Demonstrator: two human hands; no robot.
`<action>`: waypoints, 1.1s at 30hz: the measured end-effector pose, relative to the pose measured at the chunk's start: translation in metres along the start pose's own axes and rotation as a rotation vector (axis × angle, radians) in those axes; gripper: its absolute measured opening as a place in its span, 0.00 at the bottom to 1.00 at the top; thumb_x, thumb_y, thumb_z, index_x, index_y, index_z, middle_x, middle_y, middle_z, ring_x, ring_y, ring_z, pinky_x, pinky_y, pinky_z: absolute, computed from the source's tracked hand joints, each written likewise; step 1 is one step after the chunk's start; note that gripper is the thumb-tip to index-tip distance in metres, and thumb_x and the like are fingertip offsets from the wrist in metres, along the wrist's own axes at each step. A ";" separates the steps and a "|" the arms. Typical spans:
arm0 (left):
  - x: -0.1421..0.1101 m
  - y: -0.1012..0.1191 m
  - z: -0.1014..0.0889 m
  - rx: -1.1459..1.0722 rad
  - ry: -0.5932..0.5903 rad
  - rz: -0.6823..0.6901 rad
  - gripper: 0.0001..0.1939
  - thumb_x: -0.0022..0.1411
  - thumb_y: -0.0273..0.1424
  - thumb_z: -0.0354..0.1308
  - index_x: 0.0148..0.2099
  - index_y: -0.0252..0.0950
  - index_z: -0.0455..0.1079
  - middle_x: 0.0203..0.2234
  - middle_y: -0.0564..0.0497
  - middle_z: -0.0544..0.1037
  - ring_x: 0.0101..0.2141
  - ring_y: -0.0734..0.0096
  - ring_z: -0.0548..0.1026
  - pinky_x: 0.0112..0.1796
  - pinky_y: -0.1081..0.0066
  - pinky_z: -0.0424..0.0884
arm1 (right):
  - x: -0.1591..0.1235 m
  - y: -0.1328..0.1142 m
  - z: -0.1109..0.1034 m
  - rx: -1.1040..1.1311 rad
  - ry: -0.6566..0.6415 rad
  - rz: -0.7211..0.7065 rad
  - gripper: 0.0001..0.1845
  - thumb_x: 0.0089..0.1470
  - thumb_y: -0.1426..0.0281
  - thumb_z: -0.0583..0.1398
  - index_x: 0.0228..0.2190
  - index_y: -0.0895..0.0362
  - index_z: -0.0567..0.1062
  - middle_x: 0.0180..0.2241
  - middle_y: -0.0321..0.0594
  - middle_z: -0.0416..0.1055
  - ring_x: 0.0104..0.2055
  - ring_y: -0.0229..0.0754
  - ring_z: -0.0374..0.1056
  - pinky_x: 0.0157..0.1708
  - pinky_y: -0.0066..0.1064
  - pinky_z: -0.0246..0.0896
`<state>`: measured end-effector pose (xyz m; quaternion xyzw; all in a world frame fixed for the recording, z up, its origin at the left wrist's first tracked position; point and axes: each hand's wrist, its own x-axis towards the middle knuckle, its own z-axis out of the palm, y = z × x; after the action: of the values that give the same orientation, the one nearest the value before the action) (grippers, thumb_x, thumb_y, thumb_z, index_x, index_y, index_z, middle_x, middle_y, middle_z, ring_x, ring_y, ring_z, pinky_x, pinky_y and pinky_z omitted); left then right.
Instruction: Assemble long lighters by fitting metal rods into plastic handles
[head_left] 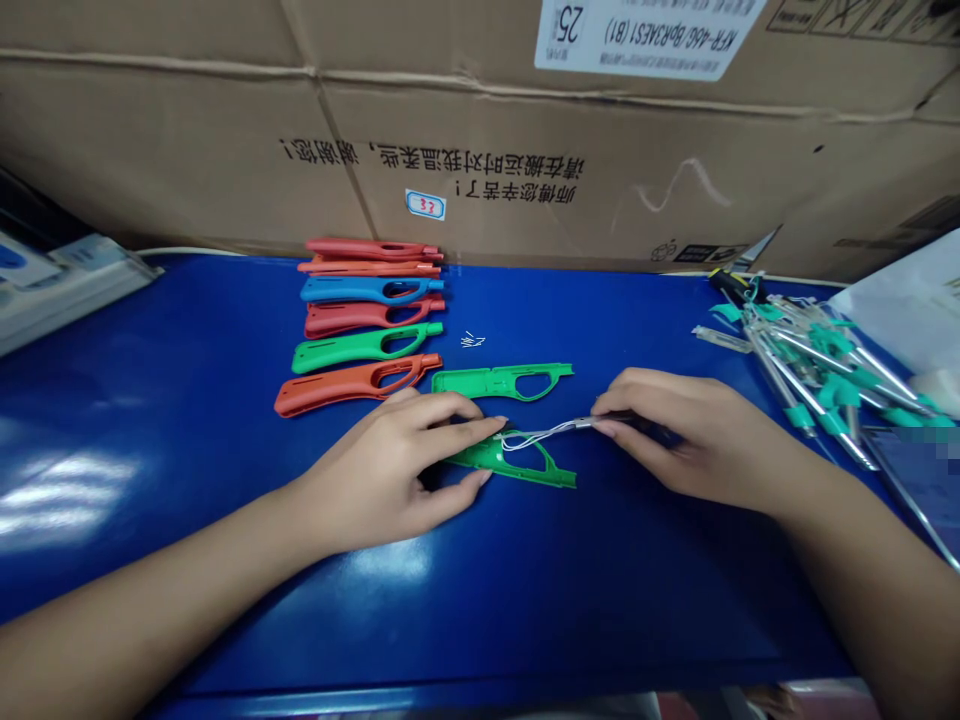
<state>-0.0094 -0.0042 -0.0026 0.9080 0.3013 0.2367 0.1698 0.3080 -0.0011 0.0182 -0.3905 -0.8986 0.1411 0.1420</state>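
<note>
My left hand [420, 450] is closed on a green lighter shell half [551, 475], thumb at its lower edge and fingers on top. White wires [536, 437] lie across the opening of that shell. From the right, my right hand [675, 430] pinches a slim dark piece with a silver end [583, 423], which meets the wires; its exact kind is unclear. Just behind my hands lies another green shell half [502, 383], its inner side facing up. Beyond it sits a little heap of tiny pale pins [472, 341].
Red, orange, blue and green lighter handles [367, 335] form a row at back left. Silver lighter tubes with teal parts [825, 360] are piled at right, near a dark flat device [915, 480]. A large cardboard box [450, 110] borders the blue table [450, 620] behind.
</note>
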 end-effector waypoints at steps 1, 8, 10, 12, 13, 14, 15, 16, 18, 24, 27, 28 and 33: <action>0.000 0.000 0.000 0.016 -0.014 0.005 0.21 0.68 0.32 0.61 0.61 0.36 0.73 0.49 0.45 0.78 0.46 0.64 0.79 0.48 0.63 0.74 | -0.001 0.000 0.000 0.006 0.003 0.000 0.06 0.67 0.68 0.57 0.43 0.52 0.73 0.38 0.36 0.73 0.37 0.39 0.70 0.35 0.32 0.62; -0.001 -0.003 0.003 0.044 0.005 0.030 0.18 0.71 0.32 0.60 0.60 0.35 0.72 0.47 0.45 0.79 0.46 0.65 0.79 0.47 0.66 0.74 | 0.000 -0.004 -0.001 0.099 0.009 -0.025 0.05 0.67 0.70 0.57 0.43 0.53 0.73 0.37 0.37 0.73 0.36 0.37 0.70 0.35 0.31 0.62; 0.000 -0.005 0.004 0.022 0.012 0.026 0.17 0.70 0.32 0.60 0.59 0.35 0.73 0.47 0.46 0.79 0.46 0.66 0.79 0.46 0.66 0.74 | 0.000 -0.006 -0.001 0.109 -0.007 -0.032 0.06 0.67 0.70 0.56 0.43 0.54 0.73 0.37 0.38 0.74 0.36 0.38 0.70 0.35 0.31 0.63; 0.000 -0.006 0.005 0.004 0.010 0.018 0.16 0.70 0.32 0.60 0.59 0.36 0.73 0.47 0.46 0.79 0.45 0.66 0.78 0.46 0.66 0.75 | 0.001 -0.006 0.000 0.102 -0.029 -0.034 0.06 0.67 0.70 0.56 0.43 0.54 0.73 0.37 0.39 0.74 0.36 0.39 0.70 0.35 0.31 0.62; 0.000 -0.006 0.005 0.001 0.010 0.015 0.16 0.70 0.32 0.60 0.58 0.36 0.74 0.47 0.46 0.79 0.45 0.66 0.78 0.46 0.66 0.75 | 0.001 -0.006 0.000 0.091 -0.036 -0.034 0.07 0.68 0.69 0.56 0.43 0.54 0.73 0.37 0.39 0.74 0.36 0.39 0.70 0.34 0.31 0.62; 0.000 -0.006 0.005 0.003 0.009 0.010 0.17 0.70 0.33 0.60 0.59 0.36 0.73 0.47 0.46 0.79 0.45 0.65 0.78 0.46 0.65 0.75 | 0.001 -0.006 0.000 0.078 -0.042 -0.034 0.07 0.68 0.69 0.56 0.43 0.54 0.73 0.37 0.40 0.74 0.35 0.39 0.70 0.34 0.31 0.62; -0.001 -0.006 0.005 0.007 0.008 0.006 0.17 0.70 0.33 0.60 0.59 0.36 0.73 0.47 0.45 0.79 0.45 0.65 0.78 0.46 0.65 0.75 | 0.000 -0.005 0.000 0.062 -0.043 -0.034 0.07 0.68 0.69 0.56 0.43 0.53 0.73 0.37 0.40 0.74 0.35 0.40 0.70 0.34 0.31 0.61; -0.001 -0.006 0.005 0.015 0.005 0.003 0.18 0.70 0.33 0.60 0.60 0.36 0.73 0.48 0.45 0.78 0.45 0.65 0.78 0.46 0.64 0.75 | 0.000 -0.004 0.000 0.045 -0.039 -0.032 0.07 0.68 0.68 0.56 0.43 0.53 0.73 0.37 0.40 0.74 0.35 0.40 0.70 0.33 0.32 0.61; -0.001 -0.005 0.005 0.037 -0.014 -0.006 0.19 0.71 0.34 0.60 0.61 0.36 0.72 0.49 0.44 0.77 0.46 0.63 0.78 0.47 0.63 0.75 | 0.000 -0.003 0.000 0.017 -0.027 -0.024 0.06 0.68 0.68 0.56 0.43 0.53 0.73 0.37 0.39 0.74 0.35 0.40 0.71 0.34 0.32 0.61; 0.000 -0.002 0.003 0.053 -0.021 0.008 0.19 0.71 0.31 0.59 0.62 0.34 0.72 0.50 0.43 0.77 0.49 0.62 0.77 0.50 0.61 0.75 | -0.001 -0.004 -0.003 -0.027 -0.016 -0.010 0.07 0.68 0.66 0.56 0.42 0.53 0.74 0.37 0.39 0.74 0.36 0.41 0.71 0.34 0.32 0.62; 0.000 -0.005 0.004 0.055 0.031 0.029 0.17 0.70 0.31 0.60 0.59 0.32 0.74 0.47 0.43 0.78 0.46 0.64 0.78 0.49 0.64 0.77 | 0.000 -0.004 -0.001 -0.033 -0.028 -0.010 0.07 0.68 0.65 0.56 0.41 0.53 0.74 0.37 0.38 0.74 0.36 0.41 0.71 0.34 0.32 0.62; 0.000 -0.006 0.005 0.065 0.038 0.035 0.17 0.70 0.32 0.60 0.58 0.33 0.74 0.47 0.43 0.78 0.46 0.64 0.78 0.49 0.63 0.77 | 0.000 -0.004 -0.001 -0.036 -0.034 -0.008 0.08 0.68 0.65 0.56 0.41 0.53 0.74 0.37 0.39 0.74 0.36 0.41 0.71 0.34 0.32 0.61; -0.001 -0.008 0.007 0.155 0.018 0.055 0.17 0.72 0.35 0.58 0.59 0.33 0.73 0.47 0.41 0.78 0.45 0.60 0.78 0.48 0.59 0.78 | 0.000 -0.004 -0.003 -0.063 -0.028 -0.031 0.08 0.68 0.65 0.55 0.41 0.53 0.74 0.37 0.39 0.75 0.36 0.41 0.71 0.33 0.32 0.61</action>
<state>-0.0103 -0.0001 -0.0122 0.9242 0.2949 0.2254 0.0898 0.3062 -0.0033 0.0220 -0.3788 -0.9104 0.1159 0.1194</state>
